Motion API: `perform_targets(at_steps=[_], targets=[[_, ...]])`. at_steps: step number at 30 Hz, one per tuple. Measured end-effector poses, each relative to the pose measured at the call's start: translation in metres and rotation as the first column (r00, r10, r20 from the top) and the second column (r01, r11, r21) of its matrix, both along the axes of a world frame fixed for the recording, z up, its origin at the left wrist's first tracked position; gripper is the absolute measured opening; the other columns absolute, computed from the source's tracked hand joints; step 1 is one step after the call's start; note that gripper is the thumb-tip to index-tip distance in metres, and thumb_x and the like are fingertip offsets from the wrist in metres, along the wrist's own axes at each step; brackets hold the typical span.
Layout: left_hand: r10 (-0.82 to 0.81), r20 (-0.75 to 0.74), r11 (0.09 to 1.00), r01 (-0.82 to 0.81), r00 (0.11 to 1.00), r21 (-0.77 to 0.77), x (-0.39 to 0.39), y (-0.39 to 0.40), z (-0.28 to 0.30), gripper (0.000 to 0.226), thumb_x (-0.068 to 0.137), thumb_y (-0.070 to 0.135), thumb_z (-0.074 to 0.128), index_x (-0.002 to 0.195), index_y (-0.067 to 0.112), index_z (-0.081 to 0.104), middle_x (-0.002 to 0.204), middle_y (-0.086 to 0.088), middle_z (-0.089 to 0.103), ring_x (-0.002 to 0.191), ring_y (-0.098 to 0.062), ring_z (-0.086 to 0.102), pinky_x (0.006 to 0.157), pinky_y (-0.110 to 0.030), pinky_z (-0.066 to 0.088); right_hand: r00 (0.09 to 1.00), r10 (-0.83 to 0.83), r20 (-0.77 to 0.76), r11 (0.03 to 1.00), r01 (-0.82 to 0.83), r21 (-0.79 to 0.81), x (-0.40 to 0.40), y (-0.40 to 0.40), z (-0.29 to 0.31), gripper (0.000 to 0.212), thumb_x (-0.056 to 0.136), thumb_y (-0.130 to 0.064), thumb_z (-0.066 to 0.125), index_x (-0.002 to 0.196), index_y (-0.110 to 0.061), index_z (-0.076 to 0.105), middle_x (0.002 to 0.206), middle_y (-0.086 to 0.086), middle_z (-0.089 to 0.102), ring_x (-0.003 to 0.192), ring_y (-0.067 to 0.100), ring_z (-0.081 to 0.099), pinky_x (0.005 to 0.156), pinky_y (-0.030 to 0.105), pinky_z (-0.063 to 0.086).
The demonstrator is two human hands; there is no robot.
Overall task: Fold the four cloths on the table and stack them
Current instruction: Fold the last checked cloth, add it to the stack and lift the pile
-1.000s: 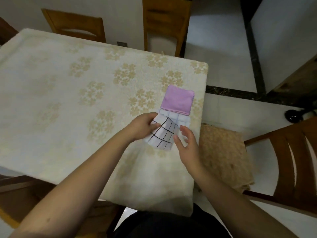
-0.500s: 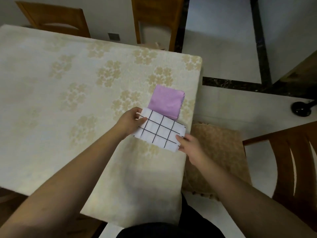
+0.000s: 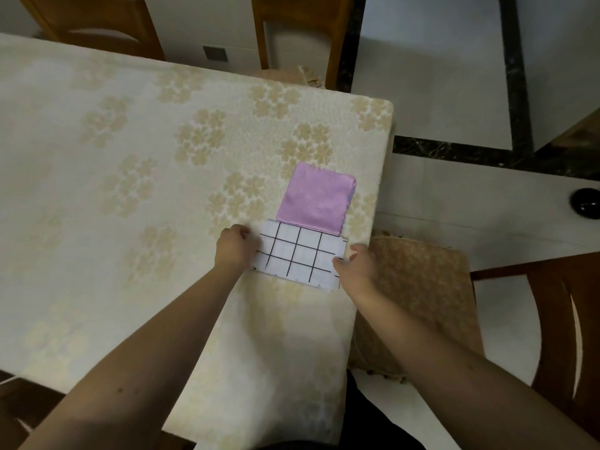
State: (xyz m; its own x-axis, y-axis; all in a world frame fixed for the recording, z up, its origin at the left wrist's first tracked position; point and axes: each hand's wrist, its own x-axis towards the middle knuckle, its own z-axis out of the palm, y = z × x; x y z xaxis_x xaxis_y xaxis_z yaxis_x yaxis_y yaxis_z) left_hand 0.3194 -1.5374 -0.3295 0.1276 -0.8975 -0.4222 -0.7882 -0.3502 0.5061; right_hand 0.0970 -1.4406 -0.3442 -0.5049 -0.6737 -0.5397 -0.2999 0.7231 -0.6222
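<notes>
A white cloth with a black grid [image 3: 300, 254] lies folded flat near the table's right edge. My left hand [image 3: 235, 246] grips its left end with curled fingers. My right hand [image 3: 355, 264] pinches its right end. A folded pink cloth [image 3: 316, 198] lies just beyond it, its near edge overlapping the grid cloth's far edge. No other cloths are in view.
The table [image 3: 130, 157] carries a cream cloth with gold flowers. A chair with a tan cushion [image 3: 418, 293] stands close at the right. Two more wooden chairs [image 3: 302, 37] stand at the far side. A black round object [image 3: 586, 203] sits on the floor at right.
The grid cloth was held up and turned between both hands, then laid flat on the table in front of the pink cloth. Both hands have moved apart to its ends.
</notes>
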Motion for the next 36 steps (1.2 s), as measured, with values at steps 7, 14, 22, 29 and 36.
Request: perform_targets(at_steps=[7, 14, 22, 29, 36], targets=[[-0.169, 0.167, 0.970, 0.133, 0.971, 0.204, -0.005, -0.001, -0.001, 0.035, 0.082, 0.050, 0.065, 0.085, 0.014, 0.065, 0.100, -0.012, 0.065, 0.087, -0.027, 0.063, 0.079, -0.034, 0.053, 0.988, -0.101, 0.120, 0.993, 0.094, 0.067, 0.008, -0.006, 0.003, 0.040, 0.087, -0.024, 0.065, 0.121, -0.008, 0.051, 0.106, 0.006, 0.061, 0.083, 0.022, 0.060, 0.067, 0.027, 0.046], [-0.140, 0.051, 0.970, 0.126, 0.989, 0.208, -0.003, 0.004, 0.007, 0.022, 0.086, 0.028, 0.066, 0.095, 0.012, 0.053, 0.087, 0.000, 0.057, 0.083, -0.021, 0.054, 0.069, -0.030, 0.044, 0.992, -0.089, 0.093, 0.996, 0.086, 0.036, -0.001, -0.014, 0.002, 0.028, 0.090, -0.031, 0.062, 0.108, -0.009, 0.062, 0.102, 0.006, 0.064, 0.082, 0.018, 0.055, 0.072, 0.025, 0.042], [0.045, -0.153, 0.933, 0.013, 0.987, 0.360, 0.006, 0.014, 0.012, 0.052, 0.081, 0.023, 0.077, 0.124, 0.006, 0.054, 0.113, -0.007, 0.061, 0.100, -0.026, 0.061, 0.088, -0.040, 0.055, 0.999, 0.008, -0.042, 1.000, -0.009, -0.007, -0.005, -0.039, 0.009, 0.036, 0.090, -0.040, 0.058, 0.113, -0.013, 0.056, 0.112, 0.008, 0.060, 0.084, 0.023, 0.059, 0.064, 0.024, 0.044], [-0.056, -0.150, 0.902, 0.114, 0.987, 0.417, 0.019, 0.012, 0.025, 0.046, 0.080, 0.015, 0.076, 0.122, 0.003, 0.060, 0.117, -0.012, 0.065, 0.105, -0.030, 0.063, 0.094, -0.043, 0.052, 0.989, 0.117, -0.090, 0.993, -0.116, 0.011, -0.004, -0.025, 0.006, 0.046, 0.086, -0.045, 0.063, 0.121, -0.016, 0.054, 0.122, 0.009, 0.052, 0.100, 0.025, 0.055, 0.075, 0.027, 0.044], [-0.648, 0.005, 0.759, 0.645, 0.761, 0.091, 0.009, -0.006, 0.073, 0.018, 0.086, 0.014, 0.065, 0.092, 0.027, 0.053, 0.082, 0.012, 0.058, 0.077, -0.012, 0.055, 0.063, -0.022, 0.039, 0.885, 0.424, -0.194, 0.846, -0.463, -0.263, -0.007, -0.022, 0.024, 0.082, 0.068, -0.060, 0.073, 0.138, -0.032, 0.042, 0.142, -0.009, 0.038, 0.131, 0.012, 0.032, 0.112, 0.035, 0.025]])
